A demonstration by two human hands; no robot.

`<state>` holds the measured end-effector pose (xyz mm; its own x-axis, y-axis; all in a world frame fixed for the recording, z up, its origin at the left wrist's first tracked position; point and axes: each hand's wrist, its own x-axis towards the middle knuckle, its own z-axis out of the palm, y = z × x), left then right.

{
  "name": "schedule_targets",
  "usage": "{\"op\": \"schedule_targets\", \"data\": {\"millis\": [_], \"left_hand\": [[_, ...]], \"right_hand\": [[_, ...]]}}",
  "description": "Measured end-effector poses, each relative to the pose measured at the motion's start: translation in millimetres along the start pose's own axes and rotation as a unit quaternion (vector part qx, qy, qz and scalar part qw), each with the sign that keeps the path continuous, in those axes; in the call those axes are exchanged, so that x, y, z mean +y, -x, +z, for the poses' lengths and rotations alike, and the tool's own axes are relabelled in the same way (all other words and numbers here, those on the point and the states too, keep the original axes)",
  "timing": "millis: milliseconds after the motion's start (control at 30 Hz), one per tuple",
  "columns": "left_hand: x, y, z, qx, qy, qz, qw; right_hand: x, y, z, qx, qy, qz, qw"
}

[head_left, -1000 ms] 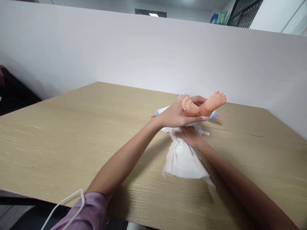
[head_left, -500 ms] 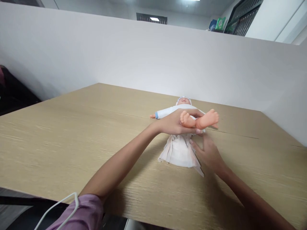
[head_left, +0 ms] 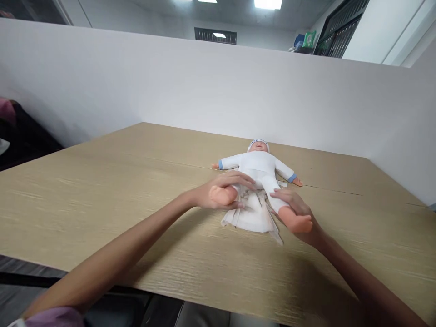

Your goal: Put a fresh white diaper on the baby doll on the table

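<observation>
A baby doll (head_left: 260,169) in a white suit and cap lies on its back on the wooden table (head_left: 102,190), arms spread, legs apart toward me. A white diaper (head_left: 252,215) is spread flat under its hips and between its legs. My left hand (head_left: 218,193) curls round the doll's left-side foot. My right hand (head_left: 298,213) grips the other lower leg from beneath, with the foot resting on it.
A white partition wall (head_left: 204,91) rises behind and to the right of the table. A dark seat (head_left: 20,136) stands off the table's left edge. The table's front edge runs close below my forearms.
The doll's legs, held up together by my left hand, have come down and parted. My right hand left the diaper and took one leg. The diaper now lies under the doll.
</observation>
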<state>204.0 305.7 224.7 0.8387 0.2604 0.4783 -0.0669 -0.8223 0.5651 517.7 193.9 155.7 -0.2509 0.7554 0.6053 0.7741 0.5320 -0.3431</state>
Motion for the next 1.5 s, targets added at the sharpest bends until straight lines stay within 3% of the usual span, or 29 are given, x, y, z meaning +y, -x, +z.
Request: {"op": "schedule_targets", "data": {"millis": [167, 300, 567, 800, 900, 1033, 1200, 1300, 1500], "left_hand": [[-28.4, 50.3, 8.2, -0.015, -0.054, -0.006, 0.998], [-40.4, 71.0, 20.9, -0.048, -0.077, -0.013, 0.996], [-32.4, 78.1, 21.6, -0.107, -0.134, -0.042, 0.984], [-27.0, 74.5, 19.6, -0.106, -0.114, -0.076, 0.985], [-16.9, 68.1, 21.5, -0.093, -0.102, -0.107, 0.985], [-2.9, 55.9, 41.9, -0.053, -0.177, -0.145, 0.972], [1.1, 44.6, 68.0, -0.044, -0.298, -0.178, 0.937], [-0.1, 38.1, 63.0, -0.038, -0.278, -0.184, 0.942], [-16.2, 8.6, 30.0, 0.039, -0.17, -0.209, 0.962]], "right_hand": [[29.0, 22.5, -13.6, -0.101, 0.003, -0.18, 0.978], [38.0, 30.4, -15.9, -0.122, 0.034, -0.215, 0.968], [38.1, 35.7, -13.9, -0.169, -0.043, -0.146, 0.974], [26.8, 31.2, -22.7, -0.207, -0.136, 0.01, 0.969], [4.6, 28.6, -20.7, -0.192, -0.088, 0.042, 0.977], [-19.6, 32.3, 1.4, -0.151, 0.041, -0.01, 0.988], [-22.9, 33.7, 22.8, -0.106, 0.096, -0.016, 0.99], [-17.6, 23.7, 20.9, -0.087, 0.045, 0.012, 0.995], [-6.5, -16.1, 19.3, -0.004, -0.071, 0.099, 0.993]]}}
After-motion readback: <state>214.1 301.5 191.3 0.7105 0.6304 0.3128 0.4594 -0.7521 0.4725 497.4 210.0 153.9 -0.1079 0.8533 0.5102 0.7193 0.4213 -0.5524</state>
